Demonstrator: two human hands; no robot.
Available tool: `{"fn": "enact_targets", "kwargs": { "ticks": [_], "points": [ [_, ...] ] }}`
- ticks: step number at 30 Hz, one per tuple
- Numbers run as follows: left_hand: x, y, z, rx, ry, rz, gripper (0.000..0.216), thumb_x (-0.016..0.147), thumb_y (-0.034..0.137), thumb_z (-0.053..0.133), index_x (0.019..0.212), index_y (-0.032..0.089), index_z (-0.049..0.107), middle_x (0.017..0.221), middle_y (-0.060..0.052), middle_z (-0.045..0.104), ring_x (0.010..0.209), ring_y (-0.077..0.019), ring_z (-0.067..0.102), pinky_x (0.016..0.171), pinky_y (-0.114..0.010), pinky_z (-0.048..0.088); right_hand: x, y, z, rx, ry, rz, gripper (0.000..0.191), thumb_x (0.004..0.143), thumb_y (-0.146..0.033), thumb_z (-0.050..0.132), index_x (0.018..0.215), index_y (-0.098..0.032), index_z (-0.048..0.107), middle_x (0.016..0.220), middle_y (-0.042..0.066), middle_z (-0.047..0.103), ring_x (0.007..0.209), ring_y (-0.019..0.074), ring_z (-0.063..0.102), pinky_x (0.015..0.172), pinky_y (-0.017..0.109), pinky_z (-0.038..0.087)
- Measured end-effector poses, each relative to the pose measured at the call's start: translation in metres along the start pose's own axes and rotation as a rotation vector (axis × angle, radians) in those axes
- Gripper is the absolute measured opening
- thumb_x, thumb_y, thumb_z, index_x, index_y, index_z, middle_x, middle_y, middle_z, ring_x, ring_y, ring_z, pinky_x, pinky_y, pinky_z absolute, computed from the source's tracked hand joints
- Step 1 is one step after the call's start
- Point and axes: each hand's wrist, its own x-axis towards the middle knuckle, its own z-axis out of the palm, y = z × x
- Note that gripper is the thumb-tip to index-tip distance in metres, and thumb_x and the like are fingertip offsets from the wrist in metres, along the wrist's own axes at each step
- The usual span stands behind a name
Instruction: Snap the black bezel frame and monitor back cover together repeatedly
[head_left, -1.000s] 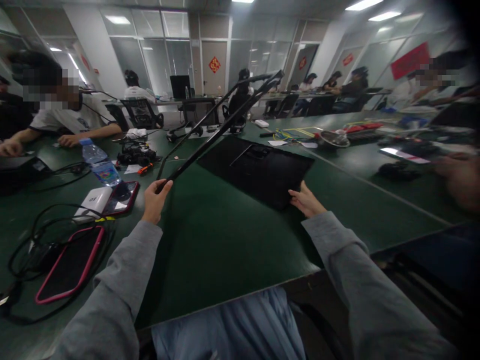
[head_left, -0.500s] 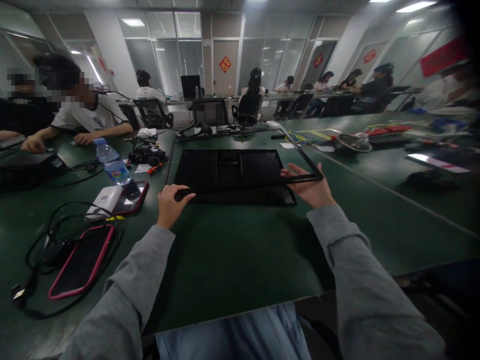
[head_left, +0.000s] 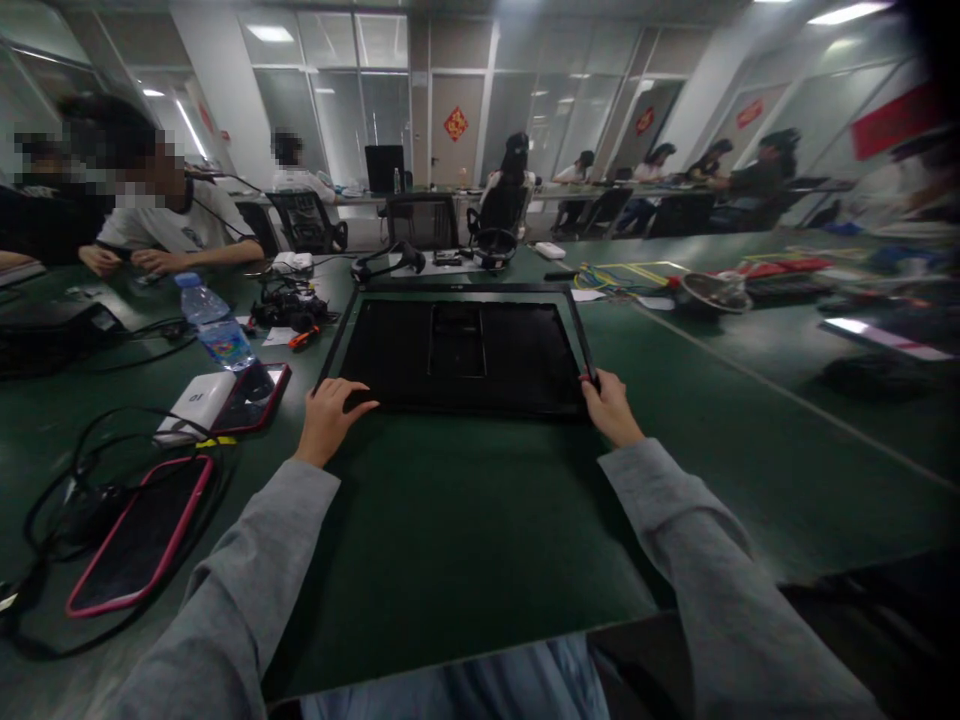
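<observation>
A thin black rectangular frame (head_left: pixel 465 289), like a monitor bezel, is held between my hands over the table. My left hand (head_left: pixel 324 422) pinches its near left corner between thumb and fingers. On the opposite side, my right hand (head_left: pixel 612 408) grips the near right corner, fingers curled round the edge. Inside the frame's outline shows a black panel (head_left: pixel 390 345) like a monitor back cover, with a recessed rectangular section (head_left: pixel 457 342) in its middle. Whether the frame touches the panel along the near edge cannot be made out.
Left of me are a water bottle (head_left: pixel 216 325), a white box (head_left: pixel 196 405), a dark phone (head_left: pixel 255 395), a pink-rimmed phone (head_left: pixel 142 535) and black cables. Headsets (head_left: pixel 390 260), coloured wires (head_left: pixel 611 278) and a metal bowl (head_left: pixel 712 292) lie farther back. A co-worker (head_left: pixel 187 215) sits at left.
The frame has come down and levelled out over the black panel. My right hand has turned from palm-up under the corner to gripping the right side.
</observation>
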Motion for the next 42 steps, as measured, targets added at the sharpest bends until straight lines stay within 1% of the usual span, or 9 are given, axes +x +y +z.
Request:
{"fn": "enact_targets", "kwargs": {
  "ticks": [4,8,14,18,21,27,35,40,42],
  "points": [
    [0.001,-0.002,0.004,0.063,-0.032,0.029,0.029,0.091,0.052,0.07,0.107,0.029,0.074,0.116,-0.009,0.075,0.117,-0.0323,0.061,0.114,-0.053,0.025,-0.007,-0.001,0.01,-0.113,0.024,-0.029,0.04,0.091,-0.035,0.044,0.12,-0.016,0.065,0.114,0.019,0.064,0.122,0.0364,0.054,0.112,0.061,0.038],
    [0.0,-0.001,0.008,0.122,-0.092,0.11,0.025,0.091,0.051,0.071,0.104,0.03,0.074,0.113,-0.008,0.075,0.115,-0.0328,0.062,0.118,-0.057,0.014,-0.007,0.003,0.013,-0.149,0.107,-0.006,0.045,0.093,-0.039,0.045,0.126,-0.015,0.063,0.128,0.023,0.058,0.129,0.0397,0.048,0.109,0.064,0.038],
    [-0.001,-0.006,0.015,0.184,-0.116,0.087,0.034,0.092,0.059,0.066,0.106,0.029,0.072,0.109,-0.01,0.075,0.108,-0.0336,0.063,0.111,-0.056,0.023,-0.003,0.012,0.018,-0.127,0.083,0.012,0.048,0.093,-0.038,0.043,0.127,-0.013,0.065,0.122,0.024,0.063,0.125,0.0395,0.053,0.11,0.063,0.039],
    [0.001,-0.011,0.017,0.245,-0.131,0.04,0.043,0.092,0.066,0.061,0.106,0.026,0.071,0.108,-0.012,0.073,0.106,-0.0338,0.062,0.106,-0.053,0.028,0.0,0.013,0.018,-0.042,0.049,0.021,0.044,0.09,-0.04,0.049,0.121,-0.016,0.069,0.11,0.019,0.07,0.113,0.0362,0.061,0.108,0.059,0.044],
    [0.002,-0.011,0.016,0.248,-0.144,0.041,0.046,0.092,0.067,0.06,0.103,0.025,0.071,0.106,-0.012,0.073,0.104,-0.0333,0.063,0.104,-0.052,0.029,0.0,0.012,0.018,-0.007,0.046,0.064,0.045,0.089,-0.039,0.051,0.122,-0.016,0.069,0.109,0.018,0.072,0.111,0.0349,0.064,0.107,0.056,0.047],
    [0.003,-0.009,0.01,0.146,-0.146,0.025,0.044,0.087,0.069,0.066,0.09,0.025,0.071,0.098,-0.009,0.073,0.098,-0.0303,0.063,0.104,-0.049,0.028,-0.001,0.014,0.018,-0.011,0.026,0.123,0.045,0.089,-0.033,0.052,0.125,-0.013,0.07,0.12,0.02,0.072,0.118,0.0357,0.065,0.108,0.054,0.048],
    [0.004,-0.007,0.011,0.032,-0.116,-0.035,0.054,0.095,0.064,0.05,0.061,0.025,0.066,0.07,-0.008,0.07,0.077,-0.0267,0.063,0.108,-0.053,0.027,0.001,0.018,0.018,0.038,0.028,0.095,0.044,0.089,-0.037,0.056,0.125,-0.016,0.072,0.121,0.018,0.073,0.116,0.0338,0.066,0.107,0.052,0.05],
    [0.002,-0.005,0.011,0.061,-0.093,-0.016,0.053,0.097,0.061,0.048,0.062,0.026,0.067,0.067,-0.007,0.069,0.075,-0.0266,0.062,0.109,-0.055,0.028,0.001,0.018,0.018,0.045,0.025,0.097,0.045,0.088,-0.042,0.059,0.123,-0.017,0.074,0.118,0.017,0.074,0.113,0.0336,0.067,0.105,0.053,0.051],
    [0.0,-0.003,0.007,0.094,-0.047,-0.009,0.045,0.098,0.058,0.051,0.072,0.026,0.071,0.079,-0.008,0.072,0.085,-0.0292,0.065,0.109,-0.054,0.03,0.001,0.019,0.018,0.046,0.022,0.1,0.046,0.088,-0.041,0.059,0.123,-0.016,0.073,0.119,0.018,0.074,0.112,0.0337,0.068,0.105,0.053,0.05]
  ]
}}
